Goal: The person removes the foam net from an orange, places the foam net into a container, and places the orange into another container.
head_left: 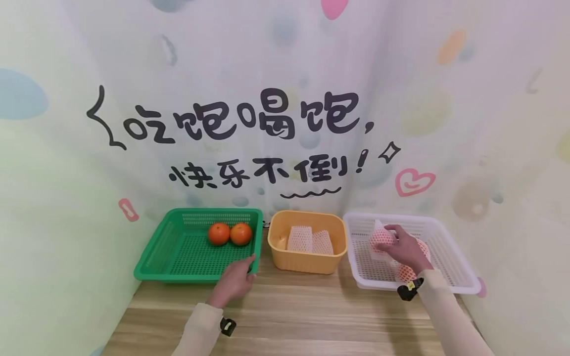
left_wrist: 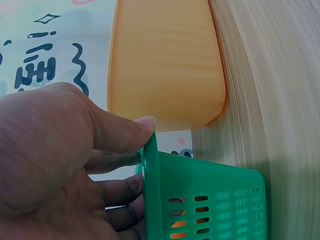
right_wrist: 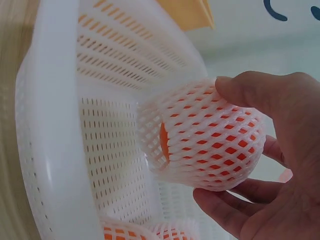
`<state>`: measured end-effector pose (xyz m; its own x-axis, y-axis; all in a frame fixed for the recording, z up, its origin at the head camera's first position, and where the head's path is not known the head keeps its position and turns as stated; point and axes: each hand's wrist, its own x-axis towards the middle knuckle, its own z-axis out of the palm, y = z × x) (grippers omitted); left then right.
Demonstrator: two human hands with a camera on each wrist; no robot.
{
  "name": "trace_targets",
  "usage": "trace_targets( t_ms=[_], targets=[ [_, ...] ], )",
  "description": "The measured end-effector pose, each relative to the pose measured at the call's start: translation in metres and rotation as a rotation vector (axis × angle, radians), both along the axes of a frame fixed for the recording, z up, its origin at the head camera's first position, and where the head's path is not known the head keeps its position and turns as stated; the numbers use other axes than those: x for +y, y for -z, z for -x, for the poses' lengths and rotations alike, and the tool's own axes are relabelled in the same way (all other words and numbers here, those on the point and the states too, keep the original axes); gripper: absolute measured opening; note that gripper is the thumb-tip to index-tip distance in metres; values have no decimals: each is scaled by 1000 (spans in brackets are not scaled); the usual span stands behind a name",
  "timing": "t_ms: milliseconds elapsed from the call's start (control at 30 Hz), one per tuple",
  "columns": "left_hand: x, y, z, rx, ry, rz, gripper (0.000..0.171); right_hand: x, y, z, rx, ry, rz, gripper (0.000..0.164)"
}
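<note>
In the head view my right hand (head_left: 404,248) is over the white basket (head_left: 454,267). Thumb and fingers hold a round orange-red fruit in a white foam net (right_wrist: 215,142), whose loose net end points away from the palm. More netted fruit (head_left: 406,273) lies in that basket, partly behind the hand. My left hand (head_left: 233,281) grips the right rim of the green basket (head_left: 178,279), thumb on the rim and fingers passing behind it in the left wrist view. Two bare orange-red fruits (head_left: 218,234) sit side by side inside the green basket.
Between the two baskets stands a yellow-orange bin (head_left: 307,262) holding white foam nets (head_left: 300,239). All three containers stand on a wood-grain table (head_left: 311,316), against a printed curtain (head_left: 285,64) at the back.
</note>
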<state>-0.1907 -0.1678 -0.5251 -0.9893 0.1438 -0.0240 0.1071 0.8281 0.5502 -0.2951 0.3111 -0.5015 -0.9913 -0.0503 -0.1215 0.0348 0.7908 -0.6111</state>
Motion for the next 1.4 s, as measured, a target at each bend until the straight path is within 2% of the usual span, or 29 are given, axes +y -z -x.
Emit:
trace_targets(
  t_ms=[333,567,900,1067,1267,1400],
  targets=[
    [1,-1,-3,4,-4,6,56,-16,-7,-17,61,27,86,85],
    [1,1,-1,22,-7,-8,56,-28,-10,-26,156,10,158,81],
    [2,1,-1,10,-33,-37,57,-56,-18,-48,185,9,268,73],
    [0,1,0,9,-66,-78,58,-74,-13,-57,225,-25,300,73],
    [0,1,0,30,-79,-79,58,-90,-8,-68,282,-83,345,71],
    [5,2,-1,85,-92,-108,57,-99,-5,-77,307,-127,392,70]
  ],
)
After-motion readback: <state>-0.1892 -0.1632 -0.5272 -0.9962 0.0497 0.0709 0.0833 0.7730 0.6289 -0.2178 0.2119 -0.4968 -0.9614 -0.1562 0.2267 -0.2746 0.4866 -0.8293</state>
